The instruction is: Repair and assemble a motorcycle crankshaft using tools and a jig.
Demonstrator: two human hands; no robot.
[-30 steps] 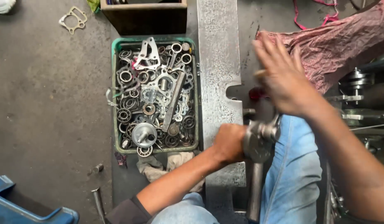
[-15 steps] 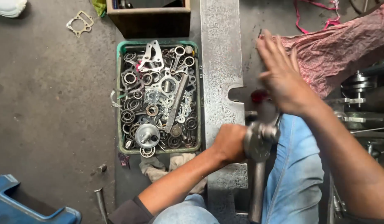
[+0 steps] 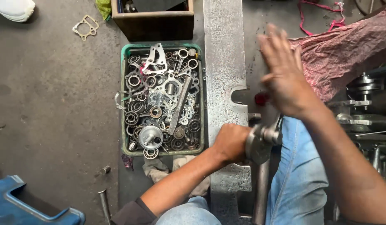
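Under the left hand: left hand (image 3: 231,143) clenched around a metal shaft assembly (image 3: 259,146), over the person's lap.
Handling: likely heavy, rigid, greasy steel; best gripped at the round flange.
Just above: right hand (image 3: 284,79) spread flat, blurred, holding nothing.
Left of it: green tray (image 3: 125,52) heaped with bearings, rings, gaskets.
Beyond: wooden box (image 3: 153,23), contents unclear.

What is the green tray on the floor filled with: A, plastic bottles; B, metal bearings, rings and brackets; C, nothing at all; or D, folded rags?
B: the green tray is heaped with metal bearings, rings and brackets, just left of the steel plate and the left hand.
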